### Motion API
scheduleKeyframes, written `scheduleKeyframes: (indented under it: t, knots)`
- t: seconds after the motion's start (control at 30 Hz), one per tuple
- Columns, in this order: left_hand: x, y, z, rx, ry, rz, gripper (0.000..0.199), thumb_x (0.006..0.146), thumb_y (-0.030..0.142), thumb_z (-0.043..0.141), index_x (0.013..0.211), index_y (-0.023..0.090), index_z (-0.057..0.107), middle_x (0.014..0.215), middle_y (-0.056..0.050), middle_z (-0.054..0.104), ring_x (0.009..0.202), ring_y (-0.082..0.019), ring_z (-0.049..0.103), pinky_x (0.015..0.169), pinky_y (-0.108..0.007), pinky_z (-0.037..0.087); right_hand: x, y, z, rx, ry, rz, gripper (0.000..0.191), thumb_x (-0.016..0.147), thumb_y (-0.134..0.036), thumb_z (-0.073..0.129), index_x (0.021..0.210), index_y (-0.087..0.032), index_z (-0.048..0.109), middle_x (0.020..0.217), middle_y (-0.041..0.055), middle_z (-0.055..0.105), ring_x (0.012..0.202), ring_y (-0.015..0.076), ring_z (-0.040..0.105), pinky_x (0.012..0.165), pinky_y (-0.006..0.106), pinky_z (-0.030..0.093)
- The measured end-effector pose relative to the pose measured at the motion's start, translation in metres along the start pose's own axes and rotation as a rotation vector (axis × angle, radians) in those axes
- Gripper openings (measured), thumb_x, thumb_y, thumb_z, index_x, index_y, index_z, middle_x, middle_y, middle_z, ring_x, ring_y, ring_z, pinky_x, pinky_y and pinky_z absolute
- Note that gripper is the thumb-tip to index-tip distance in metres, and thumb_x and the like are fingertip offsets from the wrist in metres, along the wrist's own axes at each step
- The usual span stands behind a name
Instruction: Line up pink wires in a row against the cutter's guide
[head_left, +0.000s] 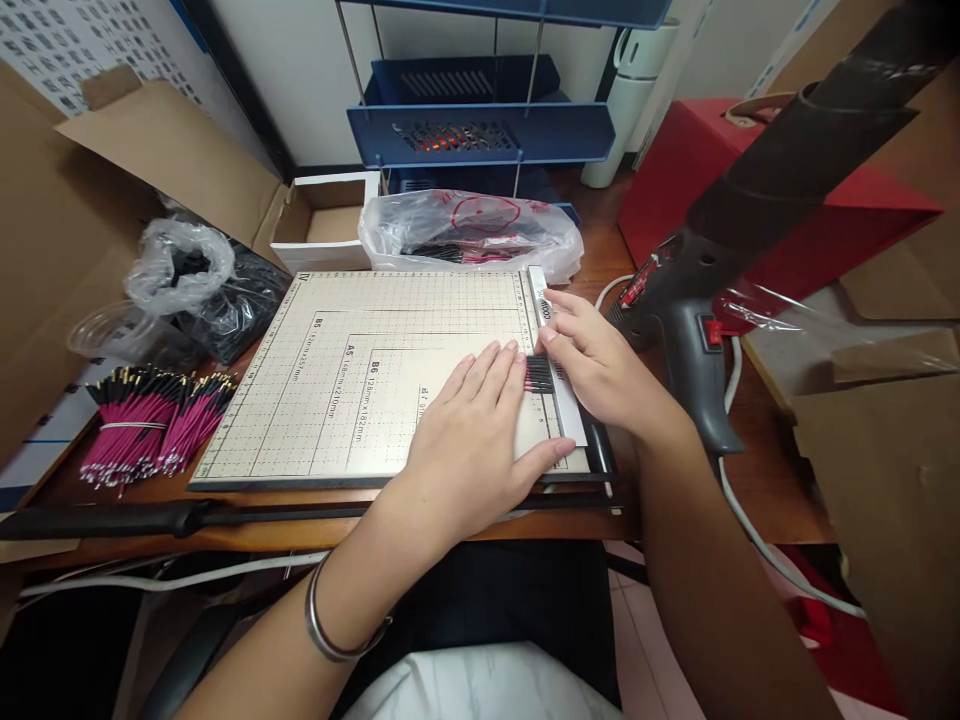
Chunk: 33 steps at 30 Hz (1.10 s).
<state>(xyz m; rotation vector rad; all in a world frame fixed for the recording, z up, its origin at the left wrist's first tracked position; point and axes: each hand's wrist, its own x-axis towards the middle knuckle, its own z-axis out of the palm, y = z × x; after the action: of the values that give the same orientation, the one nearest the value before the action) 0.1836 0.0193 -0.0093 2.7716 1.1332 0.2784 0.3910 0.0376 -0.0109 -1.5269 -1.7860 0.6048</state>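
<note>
A cream guillotine paper cutter (292, 400) with printed size lines lies on the desk. My left hand (472, 430) rests flat on its board, fingers extended, thumb on the metal strip at the right edge. Beside my left fingertips a row of thin wires (538, 374) with black ends and some pink shows against that strip; the rest of them is hidden under the hand. My right hand (600, 365) lies over the metal strip (568, 405), fingers slightly bent and apart, touching its edge. The cutter's long black handle (180, 518) is lowered along the board's near side.
Bundled pink-and-black wires (142, 425) lie at left, near a black plastic bag (240, 300). Behind the cutter are a white box (326, 250), a clear bag (480, 230) and a blue rack (480, 135). A heat gun (697, 330) and red box (675, 190) stand at right.
</note>
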Motion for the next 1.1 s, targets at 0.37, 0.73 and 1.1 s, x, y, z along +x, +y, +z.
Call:
scheduleKeyframes:
  t: [0.37,0.73,1.1]
  knots:
    - [0.002,0.009,0.005,-0.004,0.018,0.012,0.109,0.103,0.083,0.037,0.167,-0.005,0.037,0.176,-0.026,0.033,0.168,-0.038,0.030,0.139,-0.053,0.030,-0.003,0.004,0.007,0.050,-0.036,0.019,0.040,0.098,-0.044,0.049,0.128,-0.020,0.060,0.172,0.0135,0.038,0.167,0.0298,0.031,0.139,0.060,0.024]
    - [0.003,0.014,0.006,0.034,0.063,-0.017,0.105,0.106,0.080,0.028,0.167,-0.005,0.036,0.175,-0.026,0.035,0.168,-0.035,0.032,0.140,-0.054,0.026,-0.002,0.003,0.010,0.059,-0.010,0.027,0.045,0.100,-0.045,0.046,0.134,-0.020,0.059,0.171,0.0136,0.041,0.167,0.0287,0.033,0.139,0.058,0.026]
    - [-0.039,-0.024,-0.009,0.122,0.262,-0.234,0.072,0.115,0.060,0.028,0.158,0.010,0.057,0.167,-0.013,0.054,0.160,-0.041,0.045,0.133,-0.071,0.029,-0.003,0.000,0.010,0.017,-0.046,0.061,0.059,0.097,-0.054,0.052,0.142,-0.018,0.058,0.175,0.0153,0.033,0.169,0.0305,0.028,0.140,0.062,0.019]
